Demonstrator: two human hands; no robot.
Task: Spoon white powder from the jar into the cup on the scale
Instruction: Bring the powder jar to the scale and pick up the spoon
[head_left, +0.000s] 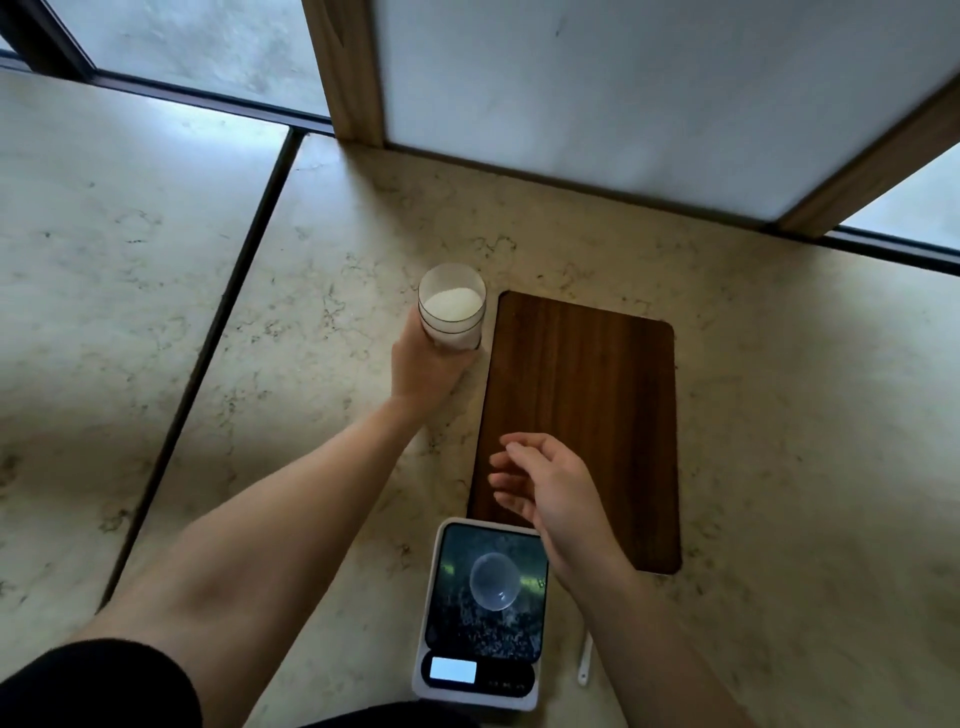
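A frosted jar (451, 306) with white powder inside stands open on the counter, left of the board's far corner. My left hand (423, 364) is wrapped around its lower part. A small clear cup (494, 581) sits on the dark glass plate of a white kitchen scale (483, 613) close to me. My right hand (545, 483) hovers over the near end of the board, just beyond the scale, fingers apart and empty. A white spoon handle (585, 660) lies on the counter right of the scale, partly hidden under my right forearm.
A dark wooden cutting board (587, 405) lies on the marbled counter (779, 415), right of the jar. A wood-framed white panel (623, 104) rises behind it. A dark seam (223, 332) runs diagonally across the counter at left.
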